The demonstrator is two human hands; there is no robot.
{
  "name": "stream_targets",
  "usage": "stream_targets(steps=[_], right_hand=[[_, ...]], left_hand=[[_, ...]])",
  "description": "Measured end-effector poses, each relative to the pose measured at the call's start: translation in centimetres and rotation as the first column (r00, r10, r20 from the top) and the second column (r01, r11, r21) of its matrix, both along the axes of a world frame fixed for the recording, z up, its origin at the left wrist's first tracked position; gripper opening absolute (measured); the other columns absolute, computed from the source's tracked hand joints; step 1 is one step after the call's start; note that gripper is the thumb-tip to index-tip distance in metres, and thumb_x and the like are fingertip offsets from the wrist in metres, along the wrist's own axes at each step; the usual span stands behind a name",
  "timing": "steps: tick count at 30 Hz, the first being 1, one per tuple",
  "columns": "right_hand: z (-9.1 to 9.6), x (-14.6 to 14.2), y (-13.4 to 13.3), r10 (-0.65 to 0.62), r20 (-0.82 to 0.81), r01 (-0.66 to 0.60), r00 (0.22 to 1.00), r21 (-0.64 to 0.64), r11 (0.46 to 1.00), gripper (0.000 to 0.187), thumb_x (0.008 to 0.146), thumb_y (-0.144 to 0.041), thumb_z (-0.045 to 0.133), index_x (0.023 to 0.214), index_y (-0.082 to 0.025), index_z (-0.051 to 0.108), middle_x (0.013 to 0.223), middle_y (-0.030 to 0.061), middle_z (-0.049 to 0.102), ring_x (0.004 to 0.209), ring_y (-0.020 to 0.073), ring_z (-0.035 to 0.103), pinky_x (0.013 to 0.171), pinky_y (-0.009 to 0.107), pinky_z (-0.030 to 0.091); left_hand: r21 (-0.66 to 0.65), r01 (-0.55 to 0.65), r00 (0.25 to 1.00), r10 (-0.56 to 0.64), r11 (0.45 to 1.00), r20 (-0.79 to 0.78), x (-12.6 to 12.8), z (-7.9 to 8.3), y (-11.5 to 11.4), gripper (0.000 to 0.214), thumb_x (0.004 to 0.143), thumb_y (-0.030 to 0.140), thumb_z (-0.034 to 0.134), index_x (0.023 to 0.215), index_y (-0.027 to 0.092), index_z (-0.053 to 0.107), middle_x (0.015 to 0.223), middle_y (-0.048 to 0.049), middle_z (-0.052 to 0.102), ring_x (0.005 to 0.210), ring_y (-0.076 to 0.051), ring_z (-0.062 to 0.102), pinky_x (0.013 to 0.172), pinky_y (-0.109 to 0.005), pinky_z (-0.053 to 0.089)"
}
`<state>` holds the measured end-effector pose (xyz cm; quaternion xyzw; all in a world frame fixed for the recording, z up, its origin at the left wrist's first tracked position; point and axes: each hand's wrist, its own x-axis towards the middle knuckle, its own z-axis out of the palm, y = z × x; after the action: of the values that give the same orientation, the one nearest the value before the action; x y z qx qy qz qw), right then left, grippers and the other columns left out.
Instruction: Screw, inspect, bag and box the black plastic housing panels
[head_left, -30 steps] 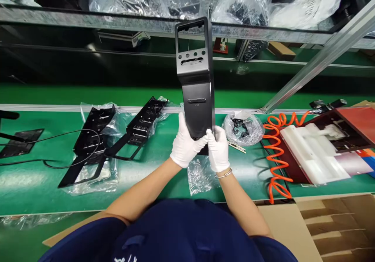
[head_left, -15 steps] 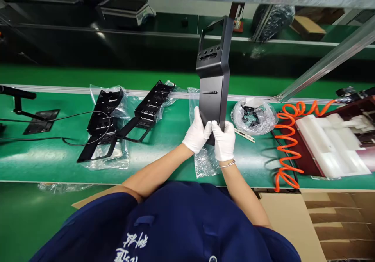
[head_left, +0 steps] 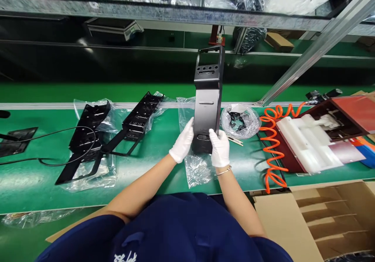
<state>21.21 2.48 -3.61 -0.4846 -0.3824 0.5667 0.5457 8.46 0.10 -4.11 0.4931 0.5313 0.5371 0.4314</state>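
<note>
A long black plastic housing (head_left: 206, 107), with a rectangular opening at its far end and a row of round holes below that, stands tilted away from me above the bench. My left hand (head_left: 183, 141), in a white glove, grips its left edge near the bottom. On the right edge, my gloved right hand (head_left: 219, 147) holds it too, its thumb lying on the front face. Beneath the housing is a clear plastic bag (head_left: 199, 171). Two similar black housings lie to the left, the nearer-to-me one (head_left: 88, 131) and the other (head_left: 142, 115), on plastic wrapping.
Right of the housing sits a plastic bag of small black parts (head_left: 240, 121). An orange coiled air hose (head_left: 275, 148) runs beside a dark red fixture with white blocks (head_left: 307, 143). A metal shelf beam (head_left: 164, 15) crosses overhead. A divided cardboard box (head_left: 331, 215) stands below right.
My hands have shifted apart to the housing's two sides, uncovering its lower slot. The housing has turned to face me more squarely. The camera view has shifted.
</note>
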Motion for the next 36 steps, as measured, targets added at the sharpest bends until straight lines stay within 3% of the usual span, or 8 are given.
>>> stream_targets(steps=[4, 8, 11, 15, 18, 22, 31, 36], right_hand=[[0.8, 1.2, 0.1, 0.057, -0.135, -0.061, 0.989, -0.022, 0.998, 0.041, 0.073, -0.056, 0.073, 0.09, -0.024, 0.055, 0.092, 0.0029, 0.069, 0.076, 0.0184, 0.065, 0.07, 0.037, 0.058], [1.6, 2.6, -0.6, 0.116, -0.012, -0.116, 0.993, -0.007, 0.993, 0.035, 0.078, -0.056, 0.069, 0.09, -0.025, 0.058, 0.094, 0.006, 0.072, 0.079, 0.0222, 0.068, 0.068, 0.04, 0.058], [1.7, 2.9, -0.7, 0.106, -0.023, -0.106, 0.994, -0.009, 0.994, 0.039, 0.077, -0.056, 0.071, 0.094, -0.023, 0.059, 0.094, 0.0042, 0.072, 0.082, 0.0215, 0.068, 0.07, 0.038, 0.058], [1.7, 1.4, -1.1, 0.06, -0.062, -0.061, 0.996, -0.012, 0.998, 0.046, 0.068, -0.056, 0.08, 0.085, -0.022, 0.055, 0.084, -0.0016, 0.067, 0.075, 0.016, 0.062, 0.07, 0.032, 0.054], [1.7, -0.3, -1.7, 0.036, -0.049, -0.036, 0.998, 0.0, 0.999, 0.046, 0.066, -0.054, 0.081, 0.083, -0.021, 0.055, 0.08, -0.0029, 0.064, 0.072, 0.0139, 0.058, 0.072, 0.031, 0.052], [1.9, -1.3, -2.2, -0.044, 0.014, 0.043, 0.999, 0.038, 0.998, 0.045, 0.068, -0.055, 0.079, 0.084, -0.02, 0.056, 0.077, -0.003, 0.063, 0.072, 0.0134, 0.055, 0.073, 0.03, 0.051], [2.7, -1.2, -2.6, -0.043, -0.012, 0.044, 0.999, 0.063, 0.997, 0.038, 0.071, -0.049, 0.078, 0.084, -0.022, 0.056, 0.08, -0.0015, 0.063, 0.075, 0.0148, 0.057, 0.073, 0.031, 0.054], [2.0, -1.2, -1.1, -0.003, -0.023, 0.003, 1.0, 0.006, 1.0, 0.039, 0.071, -0.051, 0.077, 0.082, -0.022, 0.054, 0.081, -0.0015, 0.062, 0.073, 0.0139, 0.057, 0.072, 0.031, 0.054]], left_hand=[[-0.072, 0.132, 0.902, -0.089, 0.989, 0.423, -1.6, 1.7, -0.2, 0.095, 0.089, 0.087, 0.024, 0.149, 0.018, 0.052, 0.147, -0.0174, 0.06, 0.136, -0.031, 0.058, 0.113, -0.051, 0.047], [-0.125, -0.093, 0.841, 0.145, 0.988, 0.522, -6.0, 3.6, -0.5, 0.095, 0.08, 0.095, 0.021, 0.1, 0.018, 0.073, 0.095, -0.0141, 0.076, 0.086, -0.026, 0.073, 0.082, -0.045, 0.06], [-0.114, -0.225, 0.859, 0.252, 0.968, 0.445, -8.5, 4.7, -1.2, 0.09, 0.077, 0.098, 0.021, 0.076, 0.02, 0.066, 0.062, -0.0052, 0.062, 0.054, -0.017, 0.06, 0.063, -0.038, 0.058], [-0.133, -0.18, 0.972, 0.197, 0.975, 0.127, -5.0, 4.4, -1.9, 0.065, 0.078, 0.072, 0.068, 0.112, 0.016, 0.066, 0.101, -0.0108, 0.073, 0.081, -0.02, 0.07, 0.078, -0.037, 0.058], [-0.033, -0.15, 0.983, 0.146, 0.988, -0.107, -0.5, 3.8, -2.3, 0.073, 0.075, 0.053, 0.08, 0.135, 0.019, 0.055, 0.126, -0.0129, 0.069, 0.108, -0.025, 0.068, 0.094, -0.039, 0.055], [0.05, -0.145, 0.975, 0.151, 0.988, -0.164, 1.9, 3.0, -2.2, 0.068, 0.079, 0.048, 0.078, 0.134, 0.02, 0.052, 0.126, -0.011, 0.07, 0.111, -0.026, 0.069, 0.096, -0.038, 0.055], [-0.005, -0.278, 0.937, 0.27, 0.961, -0.222, 1.4, 0.8, -1.4, 0.046, 0.09, 0.052, 0.062, 0.118, 0.016, 0.056, 0.114, -0.0148, 0.073, 0.103, -0.028, 0.071, 0.093, -0.043, 0.057], [-0.02, -0.224, 0.972, 0.222, 0.974, -0.076, 0.0, 0.0, -0.8, 0.047, 0.093, 0.063, 0.054, 0.106, 0.02, 0.064, 0.113, -0.0133, 0.074, 0.115, -0.031, 0.068, 0.107, -0.048, 0.052]])
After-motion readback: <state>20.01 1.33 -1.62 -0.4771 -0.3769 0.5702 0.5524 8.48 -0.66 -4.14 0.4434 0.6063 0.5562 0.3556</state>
